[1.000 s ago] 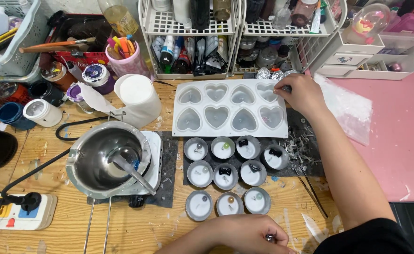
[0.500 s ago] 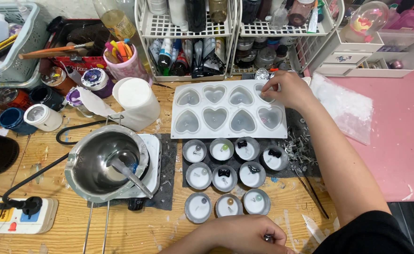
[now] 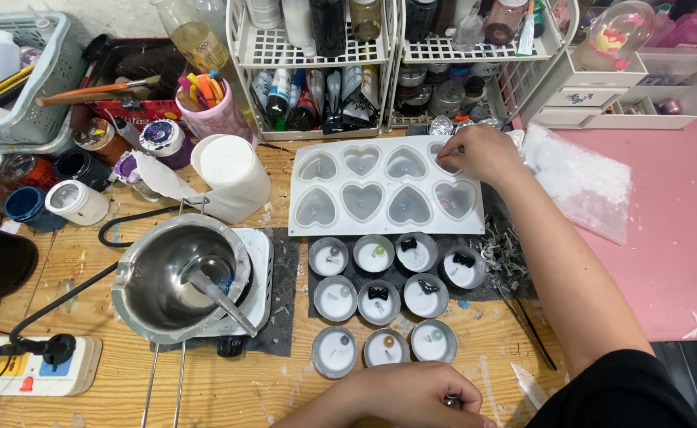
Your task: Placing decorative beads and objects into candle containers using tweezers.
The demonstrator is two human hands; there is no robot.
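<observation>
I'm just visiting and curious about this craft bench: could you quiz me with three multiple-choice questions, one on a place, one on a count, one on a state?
1. Where does the right hand rest?
A. at the top right cavity of the white silicone heart-shaped mould
B. on the metal melting pot
C. in the plastic bag

2. How many heart cavities has the mould?
A. six
B. eight
C. ten

3. What state are the small round tin cups in?
A. empty
B. stacked
C. filled with white wax

Answers: 1 A, its fingers touch that corner cavity. 2 B, two rows of four. 3 C, each shows a white surface, several with small decorations.
</observation>
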